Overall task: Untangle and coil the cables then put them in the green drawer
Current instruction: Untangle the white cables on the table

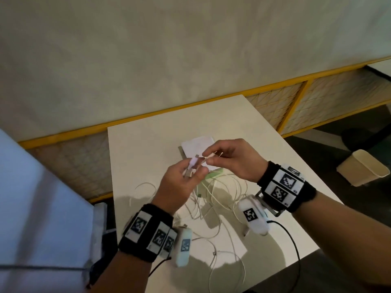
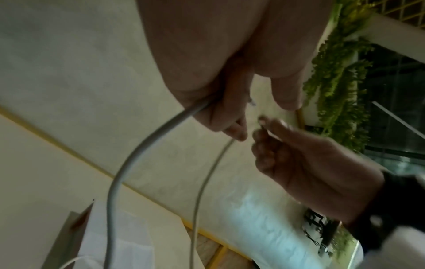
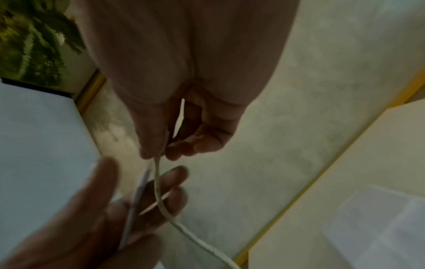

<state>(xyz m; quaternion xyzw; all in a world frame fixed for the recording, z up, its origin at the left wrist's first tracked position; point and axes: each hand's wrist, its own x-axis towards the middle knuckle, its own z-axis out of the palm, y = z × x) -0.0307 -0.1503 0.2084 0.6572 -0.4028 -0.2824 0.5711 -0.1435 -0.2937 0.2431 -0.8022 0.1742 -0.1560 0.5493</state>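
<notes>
L hand [image 1: 182, 176] gripped cable ends, frame ctr | R hand [image 1: 230, 159] pinched white cable [image 3: 161, 196] | tangle [image 1: 213, 199] on counter [image 1: 148, 140], lower ctr | advice: feed slowly, no yanking

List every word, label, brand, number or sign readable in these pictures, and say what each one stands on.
No readable words, brands or numbers in any view.
Black-and-white square marker patterns, not text: on the black left wristband and black right wristband.
The same kind of pattern on the white wrist camera housings: no letters.
White paper sheet on the white table: no print visible.
</notes>
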